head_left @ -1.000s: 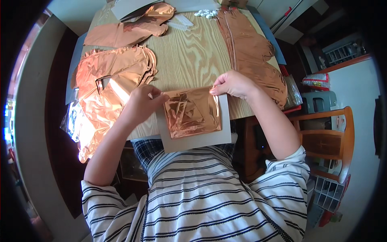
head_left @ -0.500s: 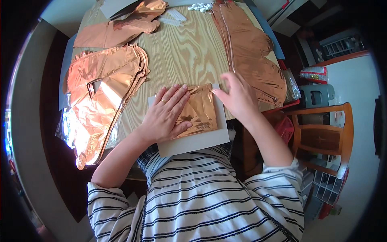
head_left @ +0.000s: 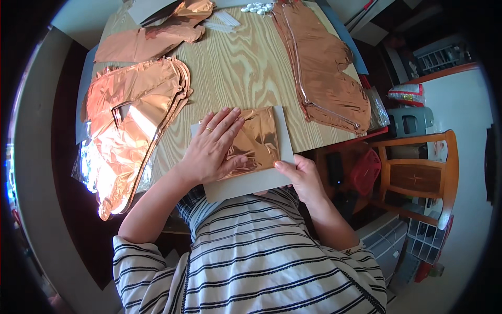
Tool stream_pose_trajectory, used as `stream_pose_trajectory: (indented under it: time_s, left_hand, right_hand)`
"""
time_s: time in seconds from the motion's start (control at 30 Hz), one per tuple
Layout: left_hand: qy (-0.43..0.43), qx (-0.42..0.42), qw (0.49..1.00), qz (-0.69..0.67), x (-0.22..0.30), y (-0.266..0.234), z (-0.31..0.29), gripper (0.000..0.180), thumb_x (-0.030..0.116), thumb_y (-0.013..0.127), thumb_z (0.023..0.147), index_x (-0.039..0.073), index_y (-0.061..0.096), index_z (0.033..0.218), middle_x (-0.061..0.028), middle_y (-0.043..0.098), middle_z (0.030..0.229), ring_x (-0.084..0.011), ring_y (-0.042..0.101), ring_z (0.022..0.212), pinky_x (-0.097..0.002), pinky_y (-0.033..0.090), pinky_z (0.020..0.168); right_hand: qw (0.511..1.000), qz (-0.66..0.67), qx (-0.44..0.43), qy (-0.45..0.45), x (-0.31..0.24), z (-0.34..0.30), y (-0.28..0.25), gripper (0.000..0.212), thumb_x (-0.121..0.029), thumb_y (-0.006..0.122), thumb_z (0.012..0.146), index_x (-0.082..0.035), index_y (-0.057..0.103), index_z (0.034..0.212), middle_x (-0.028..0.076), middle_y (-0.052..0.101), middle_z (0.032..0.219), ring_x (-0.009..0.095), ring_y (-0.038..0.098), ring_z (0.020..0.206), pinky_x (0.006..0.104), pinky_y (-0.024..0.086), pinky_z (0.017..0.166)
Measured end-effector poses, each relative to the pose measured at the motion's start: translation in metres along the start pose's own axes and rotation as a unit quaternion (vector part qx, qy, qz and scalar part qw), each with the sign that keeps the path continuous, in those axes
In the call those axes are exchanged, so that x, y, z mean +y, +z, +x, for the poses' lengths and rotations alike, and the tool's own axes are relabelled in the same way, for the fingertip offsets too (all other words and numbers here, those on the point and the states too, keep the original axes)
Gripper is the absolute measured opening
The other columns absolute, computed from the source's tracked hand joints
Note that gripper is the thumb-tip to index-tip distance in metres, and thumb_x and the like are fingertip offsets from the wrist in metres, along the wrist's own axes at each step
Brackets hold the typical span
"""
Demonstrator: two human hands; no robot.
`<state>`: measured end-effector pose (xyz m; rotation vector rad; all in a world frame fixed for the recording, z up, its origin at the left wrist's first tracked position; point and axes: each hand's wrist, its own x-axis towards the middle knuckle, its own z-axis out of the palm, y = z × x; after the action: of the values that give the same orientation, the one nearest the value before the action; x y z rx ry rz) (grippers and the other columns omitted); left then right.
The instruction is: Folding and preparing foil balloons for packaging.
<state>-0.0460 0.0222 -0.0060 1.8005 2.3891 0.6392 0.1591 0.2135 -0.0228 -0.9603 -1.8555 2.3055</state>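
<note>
A folded sheet of copper-coloured foil [head_left: 264, 137] lies on a pale grey card [head_left: 251, 181] at the table's near edge. My left hand [head_left: 213, 149] rests flat over the foil's left part, fingers stretched out, a ring on one of them. At the card's right side, my right hand [head_left: 303, 178] pinches the edge, its thumb on top at the foil's lower right corner and the other fingers hidden beneath. The card's near side juts out past the table toward my lap.
Stacks of flat copper foil balloons cover the left [head_left: 130, 112] and right [head_left: 329, 68] of the wooden table [head_left: 235, 68]. At the far end are clear strips [head_left: 222, 22] and small white pieces [head_left: 257, 8]. A wooden chair [head_left: 415, 175] stands at the right.
My right hand has come down from above the card's upper right corner and now grips its right edge lower down. My left hand stays flat on the foil.
</note>
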Motion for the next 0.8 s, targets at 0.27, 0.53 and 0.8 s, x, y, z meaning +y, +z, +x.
stream_pose_trajectory:
  time_s: [0.27, 0.53, 0.8]
  left_hand:
    - [-0.184, 0.012, 0.953, -0.241, -0.015, -0.035, 0.032, 0.024, 0.014, 0.071, 0.095, -0.002, 0.071, 0.113, -0.0121, 0.072, 0.104, -0.0107, 0.067, 0.073, -0.0262, 0.054, 0.065]
    - [-0.279, -0.097, 0.911, -0.288, -0.028, -0.049, 0.055, 0.025, 0.020, 0.072, 0.094, 0.000, 0.071, 0.109, -0.0075, 0.073, 0.085, -0.0107, 0.064, 0.066, -0.0282, 0.053, 0.060]
    - [-0.315, -0.102, 0.934, -0.137, -0.028, -0.051, 0.058, 0.026, 0.025, 0.077, 0.088, 0.002, 0.070, 0.098, -0.0096, 0.072, 0.083, -0.0219, 0.068, 0.072, -0.0368, 0.054, 0.067]
  right_hand:
    - [0.993, -0.040, 0.082, -0.079, -0.007, -0.009, 0.012, 0.019, -0.012, 0.076, 0.093, 0.004, 0.066, 0.095, -0.003, 0.065, 0.080, 0.001, 0.052, 0.074, 0.0218, 0.047, 0.067]
    - [0.978, -0.083, 0.140, -0.127, 0.011, -0.004, 0.015, 0.022, -0.012, 0.076, 0.093, 0.004, 0.062, 0.092, 0.001, 0.067, 0.081, 0.003, 0.053, 0.077, 0.0226, 0.048, 0.067]
    - [0.976, -0.106, 0.155, -0.112, 0.008, 0.002, 0.022, 0.021, -0.013, 0.077, 0.092, 0.003, 0.064, 0.094, 0.003, 0.068, 0.078, 0.003, 0.056, 0.074, 0.0243, 0.049, 0.065]
